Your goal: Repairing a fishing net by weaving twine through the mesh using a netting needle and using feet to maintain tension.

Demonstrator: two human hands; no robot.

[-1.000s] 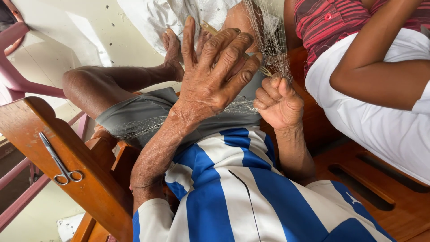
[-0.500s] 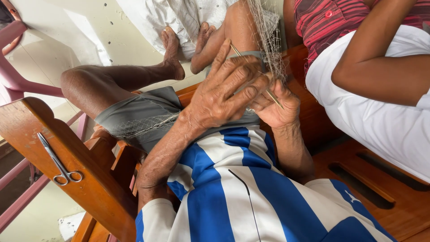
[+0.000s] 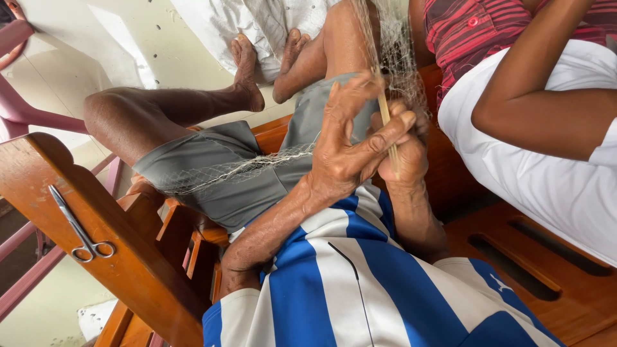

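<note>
- Left hand [image 3: 347, 151] sits at frame centre, fingers curled, thumb and forefinger pressed together on a thin pale netting needle [image 3: 387, 132].
- Needle stands near upright, tip toward 12 o'clock, lower end running down behind the left thumb.
- Right hand [image 3: 402, 160] is just behind the left at its 3 o'clock, mostly covered; it looks closed around the mesh and the needle's lower end, but exact grip cannot be told.
- Fine fishing net [image 3: 392, 45] hangs from 12 o'clock down into both hands; a thinner strand of it trails toward 9 o'clock across the grey shorts [image 3: 225, 173].
- Wearer sits in a wooden chair [image 3: 128, 257], legs stretched toward 11 o'clock, in a blue-and-white striped shirt [image 3: 360, 289].
- Small scissors [image 3: 80, 228] lie flat on the chair's armrest at 8 o'clock, well apart from both hands.
- Another person [image 3: 533, 96] sits at 2 o'clock, red striped top, white cloth over the lap, forearm crossing it; not touching the net work.
- Pink plastic chair [image 3: 19, 109] at 10 o'clock edge.
</note>
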